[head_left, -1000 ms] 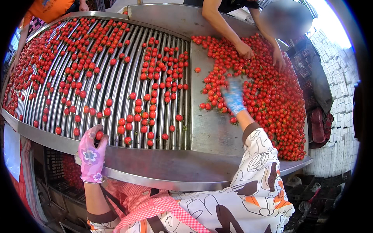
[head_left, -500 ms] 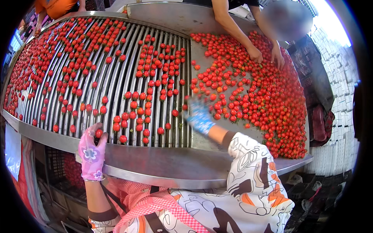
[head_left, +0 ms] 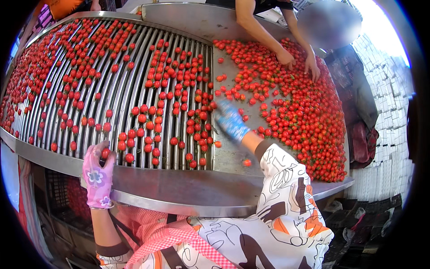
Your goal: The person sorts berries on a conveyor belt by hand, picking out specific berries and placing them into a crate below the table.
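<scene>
My left hand (head_left: 98,175), in a pink flowered glove, rests at the near edge of the metal roller conveyor (head_left: 121,85). A small red tomato (head_left: 105,153) sits between its thumb and fingers. My right hand (head_left: 231,121), in a blue and white glove, is open with fingers stretched out, low over the seam between the rollers and the flat metal tray (head_left: 233,157). Its fingertips reach the tomatoes (head_left: 204,115) at the rollers' right edge. Rows of red tomatoes lie between the rollers, and a large heap (head_left: 309,130) covers the tray's right part.
Across the tray, another person's hands (head_left: 286,58) are at the heap's far side. Someone in orange (head_left: 62,8) stands at the far left. A raised metal rim (head_left: 179,207) runs along my side. Black crates (head_left: 58,193) stand below at the left; stacked white boxes (head_left: 380,112) are at the right.
My right hand has swept tomatoes left across the seam, and more now lie on the rollers' right edge. The view has shifted slightly. My left hand keeps its tomato.
</scene>
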A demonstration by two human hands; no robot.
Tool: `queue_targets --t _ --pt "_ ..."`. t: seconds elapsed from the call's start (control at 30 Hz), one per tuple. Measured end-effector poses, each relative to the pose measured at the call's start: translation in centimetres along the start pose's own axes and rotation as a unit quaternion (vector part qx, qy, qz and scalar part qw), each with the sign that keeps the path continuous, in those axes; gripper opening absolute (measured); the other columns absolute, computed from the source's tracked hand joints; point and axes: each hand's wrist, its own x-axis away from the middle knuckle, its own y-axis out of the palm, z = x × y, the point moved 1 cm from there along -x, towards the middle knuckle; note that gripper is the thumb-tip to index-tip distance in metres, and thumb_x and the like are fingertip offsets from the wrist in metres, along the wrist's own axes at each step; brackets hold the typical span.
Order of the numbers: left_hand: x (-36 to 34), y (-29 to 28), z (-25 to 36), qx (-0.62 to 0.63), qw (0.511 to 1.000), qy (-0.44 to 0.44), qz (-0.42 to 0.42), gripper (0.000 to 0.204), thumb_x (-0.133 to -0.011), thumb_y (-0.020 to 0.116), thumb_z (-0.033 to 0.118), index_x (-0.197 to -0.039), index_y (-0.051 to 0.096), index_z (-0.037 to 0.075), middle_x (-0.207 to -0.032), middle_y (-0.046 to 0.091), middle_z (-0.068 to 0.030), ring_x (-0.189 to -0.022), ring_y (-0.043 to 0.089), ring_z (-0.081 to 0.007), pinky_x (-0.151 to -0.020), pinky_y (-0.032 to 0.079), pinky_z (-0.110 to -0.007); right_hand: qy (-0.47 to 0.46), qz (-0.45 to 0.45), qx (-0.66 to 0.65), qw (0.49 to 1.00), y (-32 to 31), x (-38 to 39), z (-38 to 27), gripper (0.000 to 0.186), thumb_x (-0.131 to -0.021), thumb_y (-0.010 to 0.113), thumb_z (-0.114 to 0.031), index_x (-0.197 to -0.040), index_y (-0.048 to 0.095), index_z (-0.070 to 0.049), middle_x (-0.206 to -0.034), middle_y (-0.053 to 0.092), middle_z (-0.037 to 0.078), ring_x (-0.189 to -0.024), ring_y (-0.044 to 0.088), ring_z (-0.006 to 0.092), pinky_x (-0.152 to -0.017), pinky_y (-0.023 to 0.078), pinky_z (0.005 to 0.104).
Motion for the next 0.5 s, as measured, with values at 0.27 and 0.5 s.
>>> queue_targets --t 0.27,0.5 --pt "0.4 0.4 0.7 -0.011 1.000 -0.012 -0.023 0.025 -0.080 0.065 0.006 -0.105 0.063 0.004 -0.096 0.063 -0.0096 -0.086 0.061 -0.0248 -0.080 0.047 -0.036 -0.027 -0.035 0.086 0.995 -0.3 -5.4 2.0 0.032 -0.080 0.062 -0.021 -0.110 0.064 -0.008 -0.106 0.064 0.018 -0.101 0.059 0.0356 -0.090 0.045 0.0438" --pt "0.5 0.9 2.1 -0.017 0.998 -0.043 -0.040 0.025 -0.081 0.064 0.008 -0.105 0.063 0.004 -0.102 0.065 -0.0092 -0.092 0.062 -0.0252 -0.084 0.047 -0.035 -0.044 -0.130 0.184 0.973 5.9 -9.6 2.4 0.035 -0.084 0.059 -0.037 -0.091 0.068 -0.004 -0.090 0.067 0.018 -0.085 0.064 0.0347 -0.076 0.049 0.0472"
